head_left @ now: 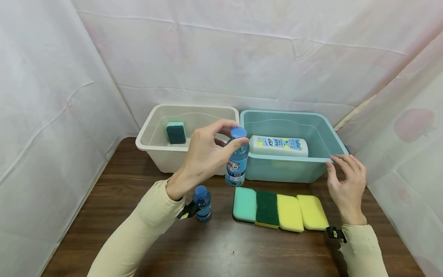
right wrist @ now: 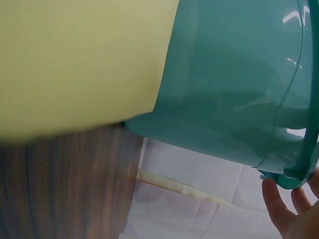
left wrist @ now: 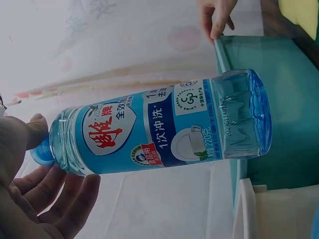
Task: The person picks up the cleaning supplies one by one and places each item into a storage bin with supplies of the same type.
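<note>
My left hand (head_left: 204, 154) pinches a small blue dish soap bottle (head_left: 237, 166) by its cap, thumb on one side and fingers on the other. The bottle hangs upright above the table, in front of where the two bins meet; its printed label fills the middle of the left wrist view. At the front right corner of the teal bin (head_left: 283, 169), my right hand (head_left: 348, 182) grips the rim. A white bottle (head_left: 278, 146) with a blue and yellow label lies on its side in that bin. Below my left wrist a second blue bottle (head_left: 202, 206) stands on the table.
Left of the teal bin stands an off-white bin (head_left: 162, 157) holding a green sponge (head_left: 176, 134). Several sponges lie in a row before the bins: a mint one (head_left: 244, 206), a dark green one (head_left: 267, 209) and yellow ones (head_left: 290, 213). Pale curtains (head_left: 221, 57) surround the table.
</note>
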A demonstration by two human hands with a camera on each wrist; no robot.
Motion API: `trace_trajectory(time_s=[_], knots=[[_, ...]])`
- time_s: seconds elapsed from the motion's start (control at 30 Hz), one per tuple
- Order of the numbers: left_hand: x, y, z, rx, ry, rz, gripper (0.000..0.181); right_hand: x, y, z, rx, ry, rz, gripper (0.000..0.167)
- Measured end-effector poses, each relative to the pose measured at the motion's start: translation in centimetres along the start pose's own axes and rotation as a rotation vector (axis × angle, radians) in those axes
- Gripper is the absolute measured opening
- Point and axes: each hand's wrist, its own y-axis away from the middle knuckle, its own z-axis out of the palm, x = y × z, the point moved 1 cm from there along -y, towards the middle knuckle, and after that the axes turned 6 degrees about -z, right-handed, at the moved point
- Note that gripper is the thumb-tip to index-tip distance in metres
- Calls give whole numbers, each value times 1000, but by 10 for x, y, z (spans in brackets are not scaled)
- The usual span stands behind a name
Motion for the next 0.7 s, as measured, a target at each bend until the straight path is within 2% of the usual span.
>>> trace_trajectory(time_s=[0.7], knots=[[2,-8,9,4,26,-23,35,-2,-1,3,11,6,-18,22]])
